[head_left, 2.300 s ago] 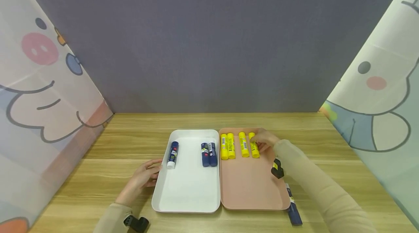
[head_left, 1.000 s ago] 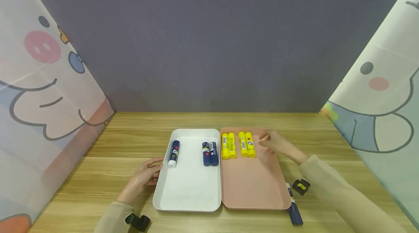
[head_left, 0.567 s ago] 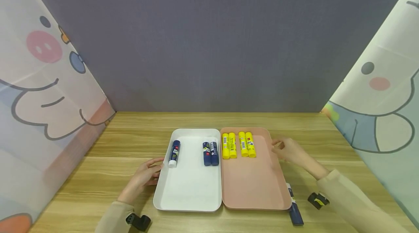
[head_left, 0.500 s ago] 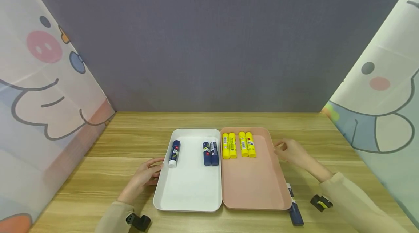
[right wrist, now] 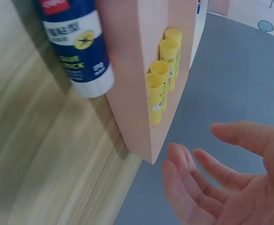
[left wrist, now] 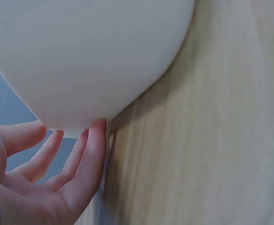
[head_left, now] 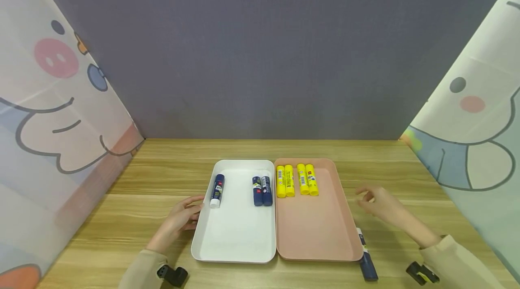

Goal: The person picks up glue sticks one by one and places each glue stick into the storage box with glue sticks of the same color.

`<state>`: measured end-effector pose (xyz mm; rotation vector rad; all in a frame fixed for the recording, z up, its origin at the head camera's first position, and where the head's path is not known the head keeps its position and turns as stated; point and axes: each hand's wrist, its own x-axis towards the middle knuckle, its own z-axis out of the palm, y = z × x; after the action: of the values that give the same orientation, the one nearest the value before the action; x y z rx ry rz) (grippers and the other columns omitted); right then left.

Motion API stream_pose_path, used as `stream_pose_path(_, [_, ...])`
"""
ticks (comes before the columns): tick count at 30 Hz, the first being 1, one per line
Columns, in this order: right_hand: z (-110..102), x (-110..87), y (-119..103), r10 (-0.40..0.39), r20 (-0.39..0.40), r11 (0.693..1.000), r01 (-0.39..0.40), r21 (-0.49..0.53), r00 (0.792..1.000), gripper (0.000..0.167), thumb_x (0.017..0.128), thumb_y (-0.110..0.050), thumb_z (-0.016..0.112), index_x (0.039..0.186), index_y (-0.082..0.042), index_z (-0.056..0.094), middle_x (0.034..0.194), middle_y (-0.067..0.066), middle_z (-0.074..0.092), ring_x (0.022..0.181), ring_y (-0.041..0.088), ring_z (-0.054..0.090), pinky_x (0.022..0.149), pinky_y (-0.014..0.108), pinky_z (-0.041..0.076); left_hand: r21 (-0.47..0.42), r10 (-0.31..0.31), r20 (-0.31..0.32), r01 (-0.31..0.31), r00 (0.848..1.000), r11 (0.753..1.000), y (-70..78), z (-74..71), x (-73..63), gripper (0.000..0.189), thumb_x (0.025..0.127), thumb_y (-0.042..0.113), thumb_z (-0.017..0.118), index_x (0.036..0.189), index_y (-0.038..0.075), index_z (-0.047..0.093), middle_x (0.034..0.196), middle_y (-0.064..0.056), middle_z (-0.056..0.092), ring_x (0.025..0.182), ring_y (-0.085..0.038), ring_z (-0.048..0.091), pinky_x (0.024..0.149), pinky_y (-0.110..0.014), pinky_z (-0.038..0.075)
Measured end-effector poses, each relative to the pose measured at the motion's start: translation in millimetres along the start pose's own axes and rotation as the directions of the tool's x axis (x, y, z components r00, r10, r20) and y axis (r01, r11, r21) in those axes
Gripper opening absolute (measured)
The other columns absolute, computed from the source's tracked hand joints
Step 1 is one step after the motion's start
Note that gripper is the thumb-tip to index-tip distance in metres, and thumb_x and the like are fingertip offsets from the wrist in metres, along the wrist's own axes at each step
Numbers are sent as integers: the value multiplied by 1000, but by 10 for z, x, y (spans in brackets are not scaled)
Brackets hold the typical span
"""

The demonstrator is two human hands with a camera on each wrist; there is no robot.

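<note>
My left hand (head_left: 180,217) is at the left side of a white tray (head_left: 233,237), fingertips touching its wall (left wrist: 90,61) with the fingers fairly straight. In that tray lie one navy glue stick (head_left: 217,189) on the left and a pair of navy glue sticks (head_left: 257,192) on the right. Several yellow glue sticks (head_left: 302,179) lie in two pairs at the far end of a pink tray (head_left: 317,237). To the right of the pink tray my right hand (head_left: 382,205) is held in the air, fingers loosely bent and holding nothing.
Another navy glue stick (head_left: 367,265) lies on the wooden table (head_left: 174,158), along the pink tray's near right side. The two trays stand side by side. A grey panel (head_left: 260,54) rises behind the table, with cartoon-printed sheets (head_left: 48,99) at the sides.
My right hand let go of the rightmost yellow glue stick, now close beside its neighbour, then moved right and nearer, out past the pink tray. The left hand stayed at the white tray.
</note>
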<state>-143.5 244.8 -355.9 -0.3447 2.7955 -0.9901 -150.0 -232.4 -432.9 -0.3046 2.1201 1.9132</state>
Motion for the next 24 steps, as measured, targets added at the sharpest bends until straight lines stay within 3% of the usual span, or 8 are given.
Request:
stream_pose_path(13, [21, -203, 177, 73, 77, 996, -69, -51, 994, 39, 80, -13, 58, 112, 8, 50, 80, 7, 58, 64, 14, 50, 52, 28, 40, 6, 3, -4, -3, 1000, 1000, 16, 15, -9, 47, 88, 14, 52, 128, -6, 35, 82, -4, 64, 69, -14, 61, 62, -34, 50])
stream_pose_path(19, [68, -292, 290, 4, 160, 1000, -3, -6, 987, 43, 77, -8, 58, 112, 14, 46, 78, 6, 55, 59, 10, 46, 49, 23, 38, -3, 1, -9, -1, 1000, 1000, 14, 19, -6, 48, 88, 13, 52, 128, -7, 35, 82, -4, 64, 68, -14, 61, 60, -34, 50])
stream_pose_path(24, [120, -340, 355, 2, 211, 999, -13, 50, 977, 46, 76, -9, 59, 112, 15, 43, 79, 6, 53, 62, 10, 47, 50, 23, 39, -1, 2, -13, -2, 1000, 1000, 7, 16, -6, 47, 88, 13, 53, 127, -7, 36, 81, -4, 64, 67, -13, 61, 61, -34, 50])
